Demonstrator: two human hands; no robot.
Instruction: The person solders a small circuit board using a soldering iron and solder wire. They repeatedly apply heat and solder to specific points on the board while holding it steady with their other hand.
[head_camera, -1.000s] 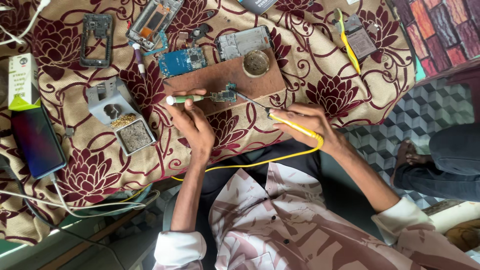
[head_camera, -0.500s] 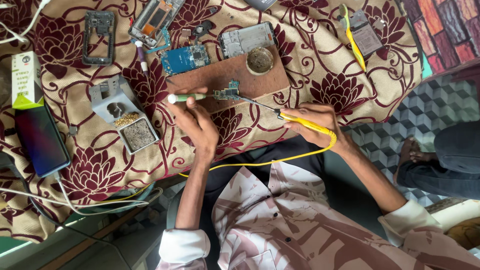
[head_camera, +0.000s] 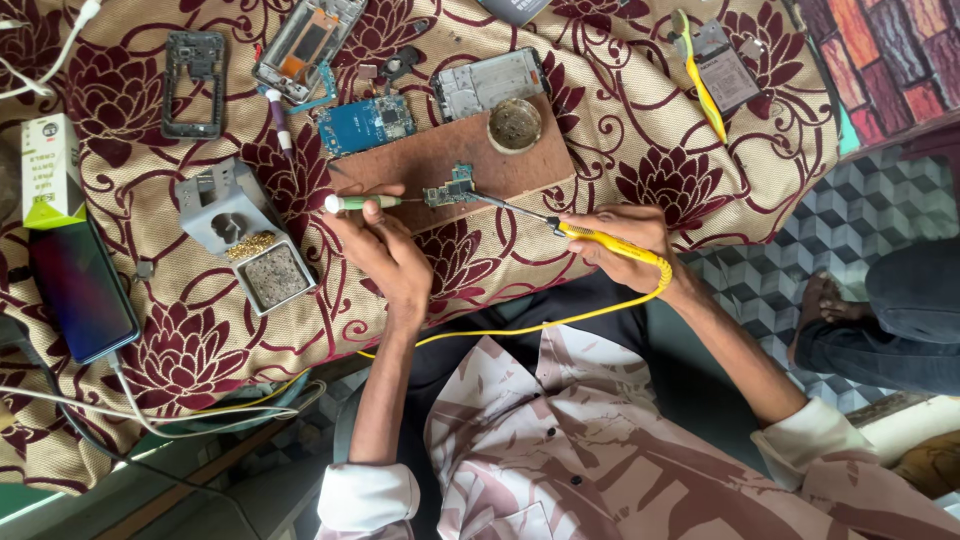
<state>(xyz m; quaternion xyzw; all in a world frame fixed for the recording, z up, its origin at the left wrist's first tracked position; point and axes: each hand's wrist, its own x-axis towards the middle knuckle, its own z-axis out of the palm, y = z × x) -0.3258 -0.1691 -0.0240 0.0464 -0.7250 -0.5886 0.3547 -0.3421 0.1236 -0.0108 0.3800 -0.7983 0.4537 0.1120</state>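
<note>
My left hand (head_camera: 385, 255) grips a thin green-handled tool (head_camera: 362, 202), whose tip points right at a small circuit board (head_camera: 450, 189). That small board lies on a brown wooden board (head_camera: 420, 160) on the flowered cloth. In my right hand (head_camera: 625, 240) is a yellow soldering iron (head_camera: 605, 240), and its metal tip reaches left onto the small circuit board. The iron's yellow cord (head_camera: 560, 320) runs back under my arms.
A round tin (head_camera: 515, 125) and a blue circuit board (head_camera: 365, 123) sit at the wooden board's far side. A grey iron stand with sponge tray (head_camera: 245, 240), a smartphone (head_camera: 82, 290), a white-green box (head_camera: 50, 170) and phone frames (head_camera: 193, 82) lie left. Another person's foot (head_camera: 825, 305) is right.
The view has drifted slightly. Both hands stay at the small circuit board with the same tools; the soldering iron has shifted a little.
</note>
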